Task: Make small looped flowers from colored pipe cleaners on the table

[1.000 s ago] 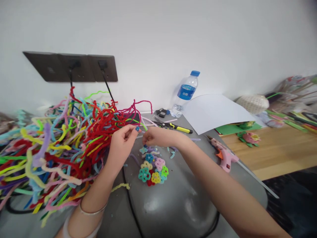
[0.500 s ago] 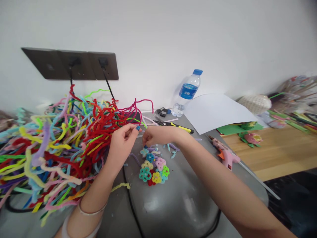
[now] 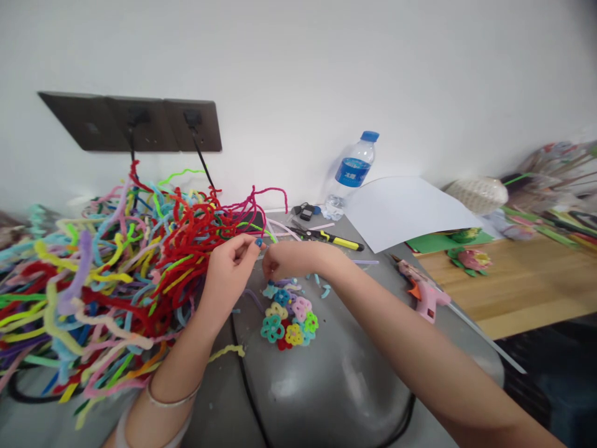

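Observation:
My left hand and my right hand meet above a small heap of looped pipe-cleaner flowers on the grey table. Both hands are closed in a pinch on a thin piece of pipe cleaner that is too small to name by colour. A big tangle of coloured pipe cleaners lies just left of my left hand. A bracelet sits on my left wrist.
A pink glue gun lies to the right, a yellow-handled cutter and a water bottle behind my hands. White paper, green sheets and craft flowers sit on a wooden top. Dark wall sockets with plugged cables hang above the tangle.
My right hand has shifted slightly left, closer to my left hand. The view has barely moved.

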A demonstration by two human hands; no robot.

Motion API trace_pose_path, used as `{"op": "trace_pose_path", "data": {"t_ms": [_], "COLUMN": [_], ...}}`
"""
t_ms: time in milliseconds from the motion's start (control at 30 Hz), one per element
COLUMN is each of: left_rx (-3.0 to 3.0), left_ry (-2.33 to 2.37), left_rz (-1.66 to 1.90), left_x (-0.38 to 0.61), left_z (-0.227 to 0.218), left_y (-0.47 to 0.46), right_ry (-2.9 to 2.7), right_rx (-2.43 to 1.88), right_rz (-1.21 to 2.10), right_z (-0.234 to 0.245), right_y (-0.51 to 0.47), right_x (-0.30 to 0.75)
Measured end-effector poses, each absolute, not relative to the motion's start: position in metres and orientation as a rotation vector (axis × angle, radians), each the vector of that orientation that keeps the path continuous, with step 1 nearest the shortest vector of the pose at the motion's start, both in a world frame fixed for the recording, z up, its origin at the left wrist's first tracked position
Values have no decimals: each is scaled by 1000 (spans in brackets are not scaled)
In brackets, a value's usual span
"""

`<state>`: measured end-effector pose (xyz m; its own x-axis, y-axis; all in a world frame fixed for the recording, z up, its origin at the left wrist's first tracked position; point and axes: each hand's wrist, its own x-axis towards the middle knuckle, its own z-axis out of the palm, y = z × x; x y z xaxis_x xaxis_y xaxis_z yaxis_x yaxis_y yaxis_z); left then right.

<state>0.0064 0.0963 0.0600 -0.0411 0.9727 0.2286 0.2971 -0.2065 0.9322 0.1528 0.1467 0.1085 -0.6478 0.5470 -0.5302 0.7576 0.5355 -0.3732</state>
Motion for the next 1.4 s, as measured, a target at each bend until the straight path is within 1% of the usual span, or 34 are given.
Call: {"op": "trace_pose_path", "data": {"t_ms": [367,633,1000,1100,1300,1367,1400], "left_rx": [1531,1539,1541,1550,1553,1552,1552], "left_ry": [1365,1357,1369,1379,1376,1375,1373], "left_rz": [1296,1290,1297,1294,1292,1300,1302], "left_x": [7,7,6,6,6,6,6], "left_z": [60,60,62,63,63,64,64], "left_y": [96,96,96,96,95,95,95], "right_ry": [2427,2402,2410,2428,2513,2534,2528], "right_rx": [1172,1244,1281,1284,1348,1438,1518], "right_rz": [-840,-840,-784,-842,-1057,-1188,-1347], "right_z": [108,100,104,101,106,103,99], "right_y": [155,156,149,152,155,148,142], "right_x": [158,159,156,159,190,206,214]}}
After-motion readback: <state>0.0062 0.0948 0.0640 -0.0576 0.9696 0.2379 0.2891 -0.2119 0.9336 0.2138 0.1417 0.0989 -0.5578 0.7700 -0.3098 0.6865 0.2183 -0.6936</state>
